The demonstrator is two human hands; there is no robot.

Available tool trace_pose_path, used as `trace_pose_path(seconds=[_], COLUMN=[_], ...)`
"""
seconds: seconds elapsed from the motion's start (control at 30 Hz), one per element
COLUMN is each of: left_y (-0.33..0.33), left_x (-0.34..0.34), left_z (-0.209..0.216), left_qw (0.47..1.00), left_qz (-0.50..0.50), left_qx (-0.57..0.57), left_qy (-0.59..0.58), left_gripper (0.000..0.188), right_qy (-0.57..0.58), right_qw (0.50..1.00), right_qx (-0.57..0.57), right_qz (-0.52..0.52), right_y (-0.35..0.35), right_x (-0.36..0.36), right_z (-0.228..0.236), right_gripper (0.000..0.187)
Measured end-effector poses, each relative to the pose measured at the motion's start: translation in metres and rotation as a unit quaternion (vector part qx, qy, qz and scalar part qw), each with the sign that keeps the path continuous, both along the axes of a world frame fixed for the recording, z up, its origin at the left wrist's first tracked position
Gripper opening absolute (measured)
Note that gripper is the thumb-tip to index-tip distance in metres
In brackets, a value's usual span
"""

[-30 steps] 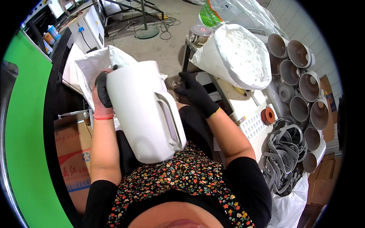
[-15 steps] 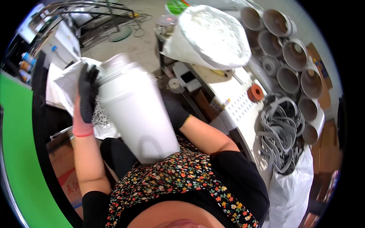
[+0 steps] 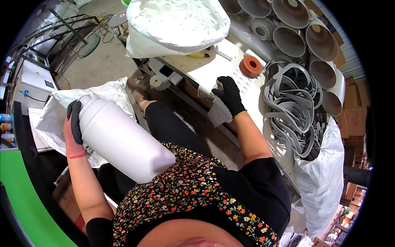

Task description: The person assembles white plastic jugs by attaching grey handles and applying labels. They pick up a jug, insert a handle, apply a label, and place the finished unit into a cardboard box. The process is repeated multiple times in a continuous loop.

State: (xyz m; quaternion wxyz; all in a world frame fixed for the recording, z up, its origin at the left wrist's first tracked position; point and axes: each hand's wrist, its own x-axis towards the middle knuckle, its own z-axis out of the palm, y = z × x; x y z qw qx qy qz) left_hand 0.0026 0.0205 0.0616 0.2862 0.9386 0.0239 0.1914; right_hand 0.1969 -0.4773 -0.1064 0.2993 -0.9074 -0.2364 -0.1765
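Head view: white container slants between hands, touching the left.

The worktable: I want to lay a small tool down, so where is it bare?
One patch of the worktable looks bare between the yellow tool, the orange spool and the right hand; a narrow strip runs between the label sheet and the grey handles. Farther right, handles and grey tubes crowd it.

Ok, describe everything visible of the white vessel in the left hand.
The white vessel is long, smooth and plastic-looking, with a band near its farther end and a small projection there. No handle shows. It slants, the left hand holding its farther end, its nearer end against the floral apron.
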Motion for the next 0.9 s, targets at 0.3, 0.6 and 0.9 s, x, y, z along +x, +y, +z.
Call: trace_pose_path(seconds=[0.3, 0.6, 0.9], left_y=[-0.020, -0.013, 0.005], left_x=[0.017, -0.001, -0.045], left_z=[0.007, 0.013, 0.025], left_qw=[0.973, 0.964, 0.933], left_qz=[0.035, 0.087, 0.099], left_qx=[-0.226, -0.249, -0.337], left_qy=[0.022, 0.012, -0.081], left_gripper=[0.029, 0.032, 0.022], right_qy=[-0.009, 0.015, 0.075], right_qw=[0.998, 0.999, 0.994], right_qx=[0.048, -0.014, -0.016], right_qz=[-0.048, -0.047, 0.080], right_y=[0.003, 0.006, 0.079], right_x=[0.012, 0.019, -0.079], right_z=[-0.019, -0.016, 0.105], right_gripper=[0.021, 0.012, 0.004])
